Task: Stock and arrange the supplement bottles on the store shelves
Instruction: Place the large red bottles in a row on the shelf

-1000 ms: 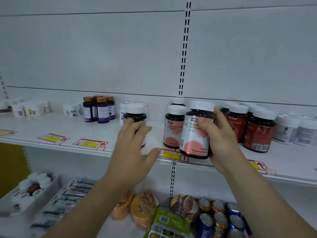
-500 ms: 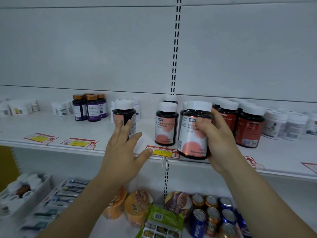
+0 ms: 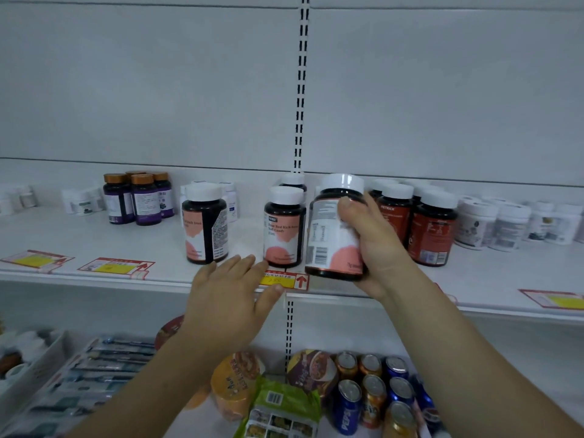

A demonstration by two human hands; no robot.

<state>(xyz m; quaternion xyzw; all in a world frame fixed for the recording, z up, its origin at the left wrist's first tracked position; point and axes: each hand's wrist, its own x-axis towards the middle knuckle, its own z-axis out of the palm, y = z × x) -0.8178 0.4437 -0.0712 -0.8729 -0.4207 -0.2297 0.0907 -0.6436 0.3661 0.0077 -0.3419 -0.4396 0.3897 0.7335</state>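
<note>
My right hand grips a dark pink-labelled bottle with a white cap, held at the front edge of the white shelf, its barcode side facing me. A second pink-labelled bottle stands upright just left of it. A third pink-labelled bottle stands further left, turned label-sideways. My left hand hovers flat with fingers spread below and between those two standing bottles, holding nothing.
Red-labelled bottles stand right of my right hand, white jars beyond them. Purple bottles with gold caps and small white jars sit at the left. Price tags line the shelf edge. Below lie snacks and soda cans.
My left hand has let go of the left pink-labelled bottle and dropped back toward me. My right hand has rotated its bottle so the barcode side shows.
</note>
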